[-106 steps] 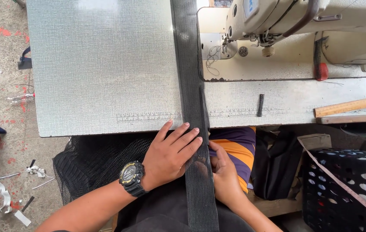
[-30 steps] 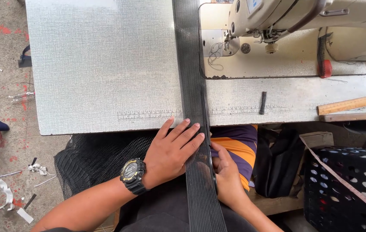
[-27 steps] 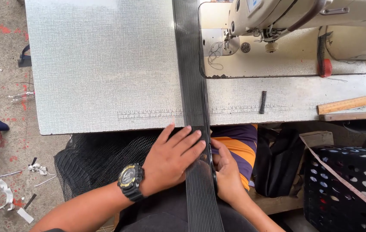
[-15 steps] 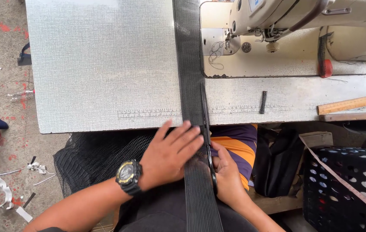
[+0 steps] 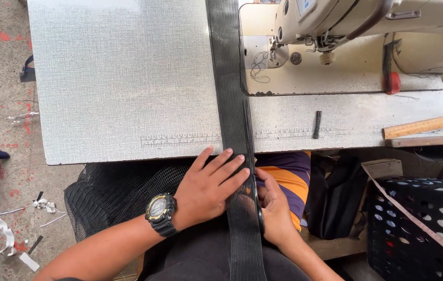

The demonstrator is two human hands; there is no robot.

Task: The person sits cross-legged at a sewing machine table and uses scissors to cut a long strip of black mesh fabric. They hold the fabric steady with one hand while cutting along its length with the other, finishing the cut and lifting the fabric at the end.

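Below the table edge [image 5: 128,153], little had shifted: left hand [image 5: 208,190] stayed flat, fingers spread, on the mesh strip [image 5: 234,104]; right hand [image 5: 273,208] pinched its edge.

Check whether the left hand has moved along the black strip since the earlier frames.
No. The left hand lies flat on the strip just below the table edge, fingertips near the edge as before; only tiny wobble.

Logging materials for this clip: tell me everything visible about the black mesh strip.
The black mesh strip is a long, narrow band of woven netting, lying flat and straight down the grey table, left of the sewing machine. It hangs over the near edge onto the lap. The left hand presses it flat; the right hand grips its right edge.
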